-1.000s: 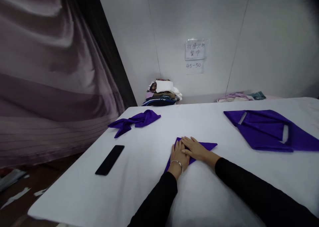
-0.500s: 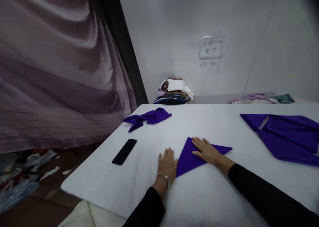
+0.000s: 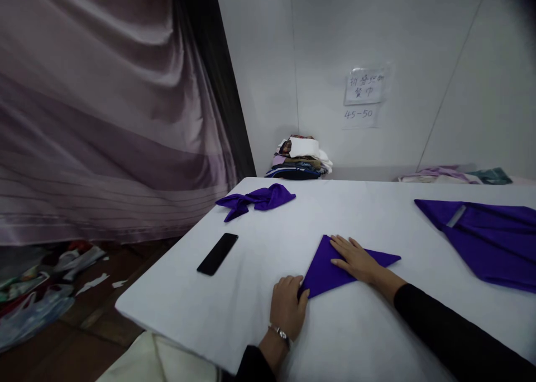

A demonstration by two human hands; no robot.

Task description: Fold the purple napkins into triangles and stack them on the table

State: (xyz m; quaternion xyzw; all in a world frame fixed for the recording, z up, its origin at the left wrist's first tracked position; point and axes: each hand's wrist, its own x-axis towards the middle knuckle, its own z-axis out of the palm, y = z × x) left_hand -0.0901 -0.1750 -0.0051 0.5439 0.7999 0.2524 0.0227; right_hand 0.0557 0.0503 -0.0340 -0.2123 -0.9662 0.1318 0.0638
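A purple cloth folded into a triangle (image 3: 325, 271) lies on the white table (image 3: 259, 281) in front of me. My right hand (image 3: 355, 257) rests flat on its upper part, fingers spread. My left hand (image 3: 288, 307), with a bracelet at the wrist, pinches the triangle's near left corner between thumb and fingers.
A crumpled purple cloth (image 3: 256, 199) lies at the table's far left. A black phone (image 3: 218, 253) sits near the left edge. A larger purple cloth (image 3: 489, 238) is spread at right. Stacked fabrics (image 3: 300, 157) stand by the wall. A grey curtain (image 3: 104, 108) hangs left.
My left hand has slid off the cloth, down along its left edge, to grip the near corner. My right hand stays pressed on top. The view has swung left.
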